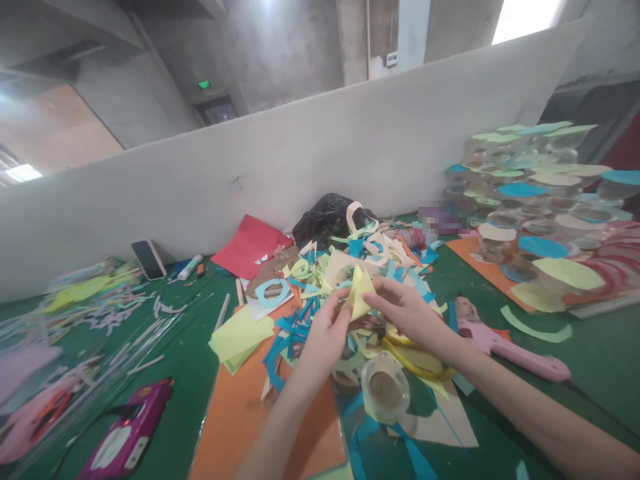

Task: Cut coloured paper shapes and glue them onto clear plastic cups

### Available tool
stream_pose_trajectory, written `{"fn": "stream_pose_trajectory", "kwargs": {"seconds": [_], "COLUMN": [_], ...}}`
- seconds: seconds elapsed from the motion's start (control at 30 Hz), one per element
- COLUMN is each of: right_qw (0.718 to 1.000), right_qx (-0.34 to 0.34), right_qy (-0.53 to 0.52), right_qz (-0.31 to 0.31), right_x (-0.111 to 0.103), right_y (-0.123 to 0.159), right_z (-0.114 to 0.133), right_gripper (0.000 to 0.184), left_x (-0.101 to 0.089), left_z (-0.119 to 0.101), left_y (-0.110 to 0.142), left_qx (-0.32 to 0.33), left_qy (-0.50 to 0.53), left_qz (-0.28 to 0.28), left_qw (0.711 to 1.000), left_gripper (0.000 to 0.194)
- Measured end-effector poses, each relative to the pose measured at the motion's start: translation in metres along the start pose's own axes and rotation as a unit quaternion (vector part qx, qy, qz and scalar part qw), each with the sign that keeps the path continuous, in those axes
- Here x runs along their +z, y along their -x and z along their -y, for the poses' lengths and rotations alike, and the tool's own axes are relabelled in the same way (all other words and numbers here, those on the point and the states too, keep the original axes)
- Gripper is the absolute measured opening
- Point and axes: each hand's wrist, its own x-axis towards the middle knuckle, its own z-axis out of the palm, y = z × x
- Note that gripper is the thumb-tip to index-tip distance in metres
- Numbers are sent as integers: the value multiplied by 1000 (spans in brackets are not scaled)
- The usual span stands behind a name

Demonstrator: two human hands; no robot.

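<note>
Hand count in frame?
2: left hand and right hand, both gripping the folded yellow paper above the paper scraps. No other hands visible.

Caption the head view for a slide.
Left hand and right hand hold yellow paper over colored scraps, a pink glue gun at right.

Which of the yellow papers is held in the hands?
The folded yellow paper, pinched by the left hand and right hand; the yellow sheets at left lie untouched.
</note>
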Motion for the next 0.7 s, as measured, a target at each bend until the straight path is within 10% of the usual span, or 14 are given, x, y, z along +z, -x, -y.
{"fn": "stream_pose_trajectory", "kwargs": {"seconds": [0.7], "right_qw": [996], "right_qx": [50], "right_qy": [-61], "right_qz": [-43], "right_x": [1], "right_y": [0], "right_z": [2], "right_gripper": [39], "left_x": [-4], "left_z": [1], "left_y": [9], "left_qx": [76], "left_qy": [-254], "left_qz": [-18], "left_qw": [964], "left_gripper": [24]}}
